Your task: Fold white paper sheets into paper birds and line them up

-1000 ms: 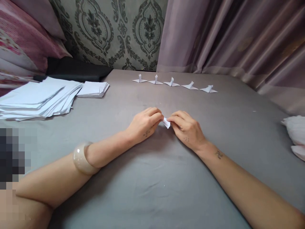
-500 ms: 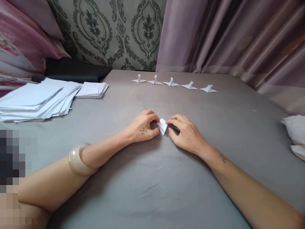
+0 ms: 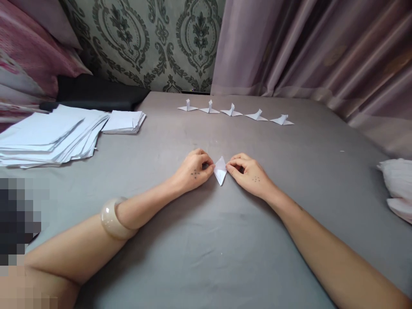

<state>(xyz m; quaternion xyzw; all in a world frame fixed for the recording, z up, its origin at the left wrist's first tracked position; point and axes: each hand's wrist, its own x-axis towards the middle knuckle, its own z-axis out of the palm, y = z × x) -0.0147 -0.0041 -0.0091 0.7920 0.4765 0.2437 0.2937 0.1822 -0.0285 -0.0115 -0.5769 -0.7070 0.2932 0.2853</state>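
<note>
We pinch folded paper [image 3: 220,170] mid-bed: left hand [image 3: 193,171] one side, right hand [image 3: 249,176] other. Uneven pull risks tear or skewed crease; soft sheet [image 3: 206,240] gives poor backing.

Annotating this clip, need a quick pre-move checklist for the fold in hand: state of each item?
1. Small white folded paper piece pinched from both sides: ok.
2. Left hand on its left edge: ok.
3. Right hand on its right edge: ok.
4. Piece resting on grey sheet: cannot tell.
5. Row of five finished white paper figures apart from the hands: ok.
6. Stack of white paper sheets at left: ok.
</note>
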